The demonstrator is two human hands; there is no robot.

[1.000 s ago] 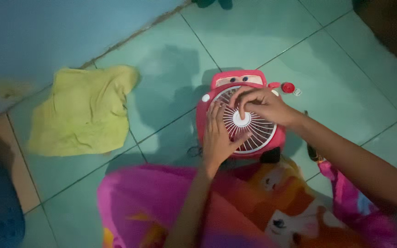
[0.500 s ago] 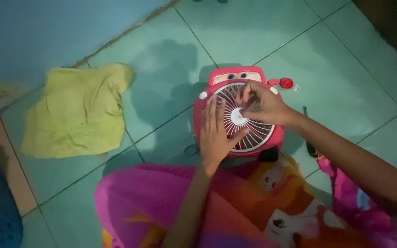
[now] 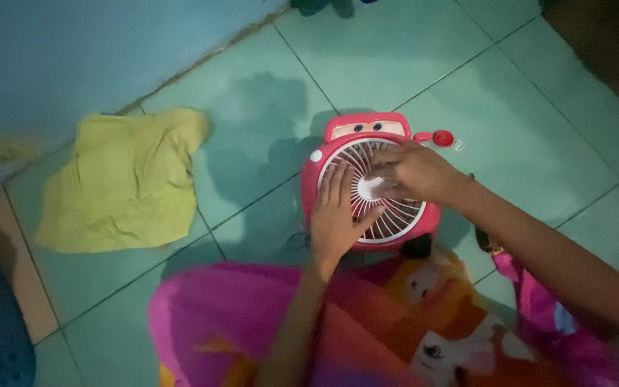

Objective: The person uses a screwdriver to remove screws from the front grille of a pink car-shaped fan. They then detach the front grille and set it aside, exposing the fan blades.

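Observation:
A small red fan (image 3: pixel 356 129) shaped like a cartoon car lies face up on the green tiled floor, its round white grille (image 3: pixel 399 218) showing. My left hand (image 3: pixel 337 218) lies flat on the grille's left side, fingers apart. My right hand (image 3: pixel 415 174) rests over the grille's upper right, fingertips curled at the white hub in the centre; what they pinch is blurred.
A crumpled yellow-green cloth (image 3: pixel 123 179) lies on the floor (image 3: pixel 266 115) to the left. A small red cap (image 3: pixel 443 137) and a clear bit lie beside the fan's top right. A dark object (image 3: pixel 483 236) sits right of the fan. My pink patterned clothing (image 3: pixel 395 330) fills the bottom.
My right hand slid down from the grille's upper rim toward the hub. My left hand stayed flat on the grille. The view shifted slightly.

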